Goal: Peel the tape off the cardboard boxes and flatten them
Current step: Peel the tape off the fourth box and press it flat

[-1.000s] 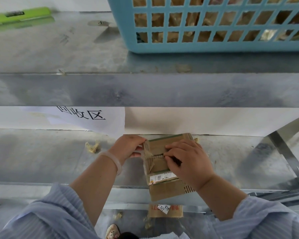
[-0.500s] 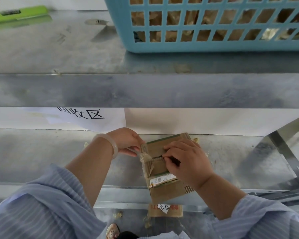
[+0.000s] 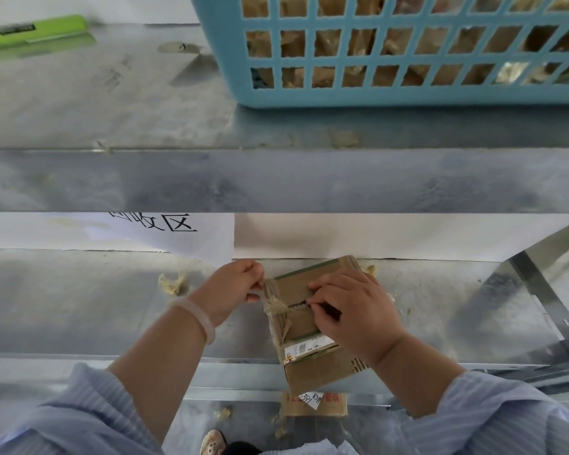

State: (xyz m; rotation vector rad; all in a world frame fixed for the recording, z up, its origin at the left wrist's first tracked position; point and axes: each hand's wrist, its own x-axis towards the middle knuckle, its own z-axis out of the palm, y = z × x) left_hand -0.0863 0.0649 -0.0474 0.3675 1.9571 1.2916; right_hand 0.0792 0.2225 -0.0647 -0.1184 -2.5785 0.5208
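A small brown cardboard box (image 3: 312, 372) with a white label lies on the lower metal shelf (image 3: 79, 307), its near end past the shelf's front edge. My left hand (image 3: 234, 290) pinches a crumpled strip of clear tape (image 3: 271, 298) at the box's left edge. My right hand (image 3: 352, 313) rests on top of the box and grips a thin dark tool (image 3: 329, 311) at the centre seam. Much of the box top is hidden under my right hand.
A blue plastic basket (image 3: 391, 93) holding cardboard stands on the upper shelf, with a green tool (image 3: 33, 31) at far left. A paper sign (image 3: 178, 234) hangs behind the lower shelf. Tape scraps (image 3: 173, 284) lie left. Another cardboard piece (image 3: 312, 403) lies below. A metal brace (image 3: 539, 290) stands right.
My left hand has moved slightly up and left, drawing the tape strip off the box's left edge. My right hand stays on the seam with the tool.
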